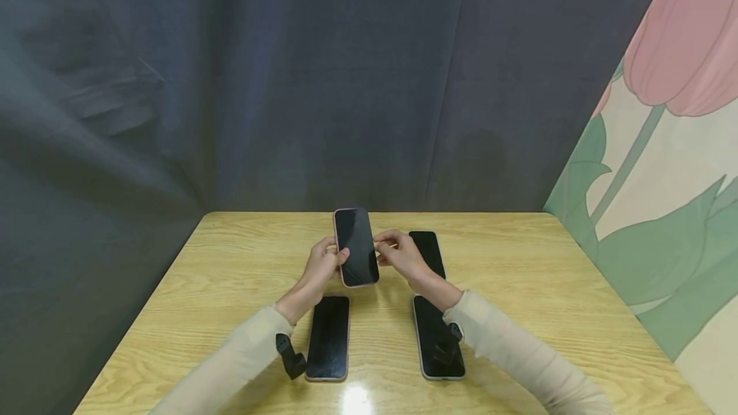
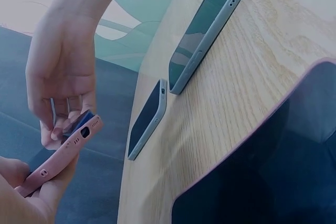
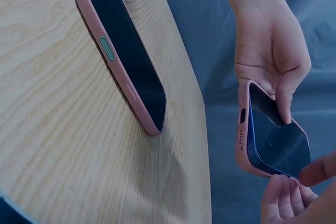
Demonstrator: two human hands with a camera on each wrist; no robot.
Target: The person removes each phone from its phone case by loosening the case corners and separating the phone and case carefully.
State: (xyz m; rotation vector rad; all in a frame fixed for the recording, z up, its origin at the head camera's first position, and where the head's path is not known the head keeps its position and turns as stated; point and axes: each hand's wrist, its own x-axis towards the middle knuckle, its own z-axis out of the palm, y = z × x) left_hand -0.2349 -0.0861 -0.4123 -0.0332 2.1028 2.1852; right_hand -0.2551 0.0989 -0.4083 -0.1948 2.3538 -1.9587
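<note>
In front of me my left hand (image 1: 323, 264) holds up a dark-screened phone (image 1: 357, 248), its thumb over the screen's edge. A pink case (image 3: 243, 142) surrounds this phone, and a blue edge of the phone (image 2: 84, 121) stands proud of the case along one side. Opposite, my right hand (image 1: 406, 258) pinches that raised edge between thumb and curled fingers. Below the left hand, another phone in a pink case (image 1: 328, 338) lies screen up on the table.
On the right side of the wooden table (image 1: 230, 300) lie two more phones, a far one (image 1: 426, 248) and a near one in a pale case (image 1: 435, 338), partly overlapped by the right arm. A dark curtain (image 1: 346, 82) hangs behind; a flower-painted wall (image 1: 663, 223) stands right.
</note>
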